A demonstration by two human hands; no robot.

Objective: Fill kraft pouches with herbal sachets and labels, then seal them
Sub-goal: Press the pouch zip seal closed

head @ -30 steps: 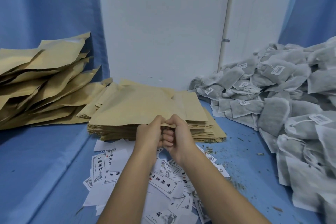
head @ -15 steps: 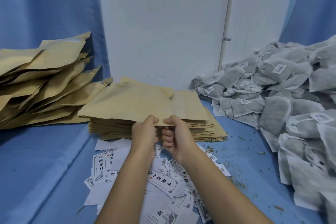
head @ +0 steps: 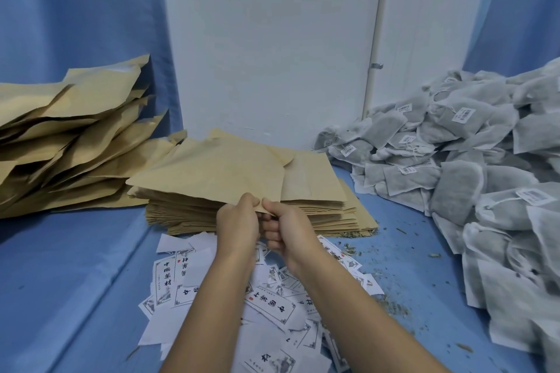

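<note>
Left hand (head: 238,221) and right hand (head: 285,230) sit side by side, thumbs and curled fingers pinching the near edge of a flat tan kraft paper pouch (head: 212,172). The pouch tilts above a neat stack of matching pouches (head: 303,215) on the blue desk (head: 60,281). White printed paper labels (head: 266,303) lie scattered beneath the forearms. Grey mesh herbal sachets (head: 454,166) are heaped on the right.

Forearms extended; left hand (head: 238,221) and right hand (head: 286,228) side by side, each in a pinching grip
</note>
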